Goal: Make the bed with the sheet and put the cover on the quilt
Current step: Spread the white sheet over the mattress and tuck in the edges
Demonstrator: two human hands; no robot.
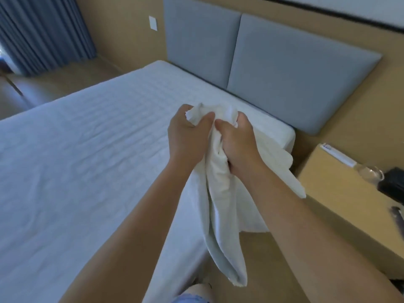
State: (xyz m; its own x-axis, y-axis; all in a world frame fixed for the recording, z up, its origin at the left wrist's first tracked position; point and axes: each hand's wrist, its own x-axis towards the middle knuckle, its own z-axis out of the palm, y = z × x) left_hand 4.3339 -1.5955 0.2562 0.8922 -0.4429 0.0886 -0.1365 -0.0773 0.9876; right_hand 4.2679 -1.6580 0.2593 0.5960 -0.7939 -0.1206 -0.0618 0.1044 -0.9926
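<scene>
Both hands, left (189, 133) and right (237, 145), clamp a bunched white sheet (220, 193) (thumbs touching) above the bed (87, 149).

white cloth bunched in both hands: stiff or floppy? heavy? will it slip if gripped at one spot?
Likely floppy: the white cloth hangs limp in long folds below the left hand and right hand. Probably light for its size, since both hands hold it up in a loose bunch. A one-spot grip may hold, but the loose hanging end would likely swing and drag near the mattress.
</scene>
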